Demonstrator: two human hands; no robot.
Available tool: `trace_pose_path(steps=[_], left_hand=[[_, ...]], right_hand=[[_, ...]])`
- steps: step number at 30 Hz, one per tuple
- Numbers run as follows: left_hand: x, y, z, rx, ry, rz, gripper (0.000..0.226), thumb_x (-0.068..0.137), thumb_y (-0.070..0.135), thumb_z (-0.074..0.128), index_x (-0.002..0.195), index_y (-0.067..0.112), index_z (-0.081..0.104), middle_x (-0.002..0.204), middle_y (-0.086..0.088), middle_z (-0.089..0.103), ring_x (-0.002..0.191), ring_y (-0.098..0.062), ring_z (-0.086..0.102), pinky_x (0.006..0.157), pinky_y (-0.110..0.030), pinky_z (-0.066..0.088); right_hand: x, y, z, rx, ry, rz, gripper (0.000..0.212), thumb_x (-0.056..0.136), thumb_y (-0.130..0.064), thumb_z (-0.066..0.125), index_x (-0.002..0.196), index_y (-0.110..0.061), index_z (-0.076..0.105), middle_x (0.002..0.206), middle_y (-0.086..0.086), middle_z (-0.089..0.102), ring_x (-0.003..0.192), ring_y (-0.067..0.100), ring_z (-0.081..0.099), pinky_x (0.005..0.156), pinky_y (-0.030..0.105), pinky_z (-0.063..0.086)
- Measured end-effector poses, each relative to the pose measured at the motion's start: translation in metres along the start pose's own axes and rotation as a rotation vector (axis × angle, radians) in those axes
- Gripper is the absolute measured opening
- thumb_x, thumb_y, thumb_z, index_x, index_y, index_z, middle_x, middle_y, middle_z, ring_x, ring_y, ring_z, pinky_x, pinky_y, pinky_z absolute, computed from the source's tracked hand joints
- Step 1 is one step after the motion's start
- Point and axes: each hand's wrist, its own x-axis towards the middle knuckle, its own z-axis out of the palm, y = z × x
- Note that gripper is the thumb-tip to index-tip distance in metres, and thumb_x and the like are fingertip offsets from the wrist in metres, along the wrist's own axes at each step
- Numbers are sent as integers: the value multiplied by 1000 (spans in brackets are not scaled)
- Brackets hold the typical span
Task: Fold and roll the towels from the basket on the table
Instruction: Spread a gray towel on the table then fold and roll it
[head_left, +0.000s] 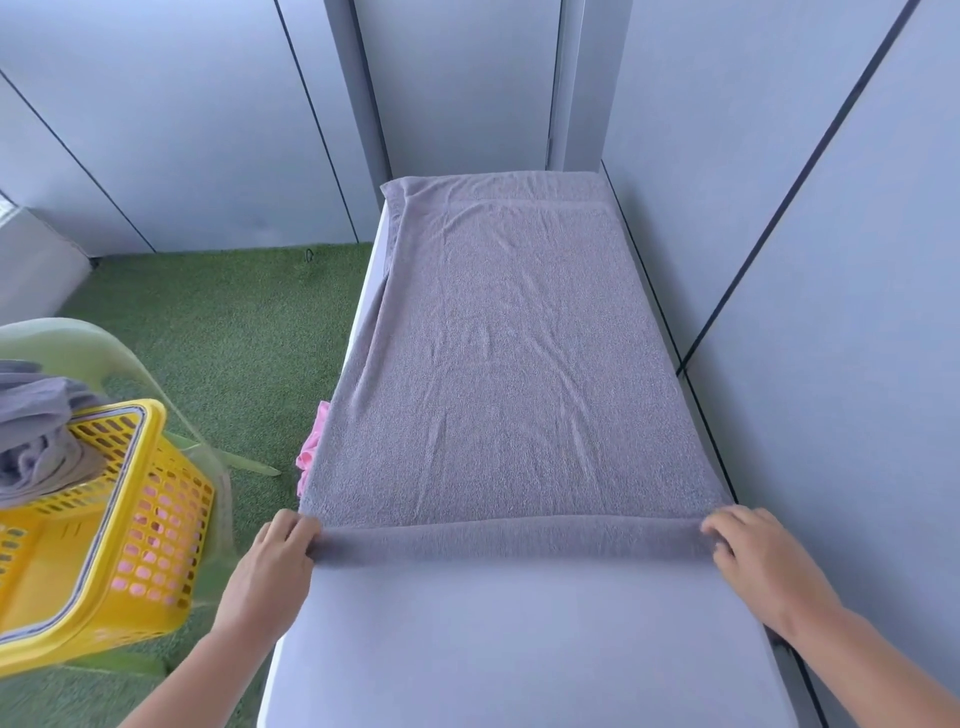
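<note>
- Pale wall panels (779, 156) are seen at the far end and along the right side. Green turf (208, 322) covers the floor on the left.
- A long pale table (519, 649) runs from near to far, close against the right wall.
- A grey towel (509, 364) is spread flat over the far part of the table. It is lightly creased, and its left edge hangs over the table's left side.
- A translucent green chair (104, 343) is placed at near left, and a yellow basket (156, 519) sits tilted on it.
- More grey towels (36, 436) are heaped in the basket.
- A narrow roll (509, 543) is formed at the towel's near edge and stretches across the table.
- A pink cloth (311, 447) is glimpsed beside the towel's overhanging left edge.
- The left hand (270, 561) is set on the roll's left end and the right hand (753, 561) on its right end.
- Risk, as judged: if one hand is pushed ahead of the other, the roll is likely to skew into a cone. The overhanging left edge may be drawn in unevenly, and the creases may be trapped inside.
- The left fingers (296, 525) are curled over the roll's top and grip it, with the thumb tucked toward the near side.
- The right fingers (727, 525) are bent over the other end and grip it likewise. The right thumb is hidden.
</note>
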Motion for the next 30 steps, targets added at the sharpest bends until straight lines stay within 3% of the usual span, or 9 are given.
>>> trace_pose_path(steps=[5,9,12,15,17,21,23,26,30], left_hand=[[-1,-3,1,87,-84,112,42,69,29,63,111,28,63,119,15,58,93,-19,51,74,-39,54],[7,-7,2,138,-86,105,31,73,43,50,99,32,63,94,20,60,84,-16,43,69,-37,52],[3,-10,0,143,-61,159,25,74,44,46,85,32,65,86,20,51,80,-13,38,64,-36,50],[-5,-12,-3,123,-29,164,23,75,43,46,75,32,66,93,16,43,82,-13,40,62,-33,46],[-4,-11,-2,139,-18,154,27,76,42,45,75,32,69,90,13,39,80,-14,40,61,-32,42],[7,-3,-3,32,21,72,24,78,35,43,87,34,65,86,14,40,82,-17,51,57,-31,44],[11,-1,-4,13,36,85,18,79,24,49,92,32,59,89,15,45,84,-20,54,58,-32,48],[12,0,-4,40,-9,133,34,74,9,66,99,32,64,98,18,54,86,-18,52,61,-33,51],[12,1,-7,120,-83,199,49,68,31,64,117,30,68,112,21,63,93,-15,49,78,-33,54]], right_hand=[[-2,6,9,-123,-16,-80,49,57,-9,83,105,-17,74,104,-11,68,99,19,54,85,43,52],[3,0,7,-144,-39,-81,28,58,-16,82,82,-25,74,80,-19,62,84,17,50,70,34,48],[2,3,3,-152,-54,-118,4,67,-27,66,67,-31,67,72,-19,51,81,11,38,66,28,39],[0,5,1,-119,-74,-95,14,73,-25,67,61,-31,65,77,-16,42,78,9,34,63,26,41],[1,5,3,-72,-102,-40,17,81,-20,68,69,-31,69,81,-14,44,80,10,42,62,28,47],[10,0,7,19,-56,40,28,85,-9,62,107,-26,66,100,-8,54,91,20,56,72,41,52],[11,-1,6,43,-11,20,34,79,-2,65,103,-27,61,104,-10,56,91,19,55,75,42,51],[7,3,7,1,0,-42,43,68,-1,71,106,-20,68,107,-9,60,97,19,55,84,45,51],[5,9,17,-85,10,-121,45,61,-6,81,104,-18,74,102,-9,65,99,19,52,82,46,51]])
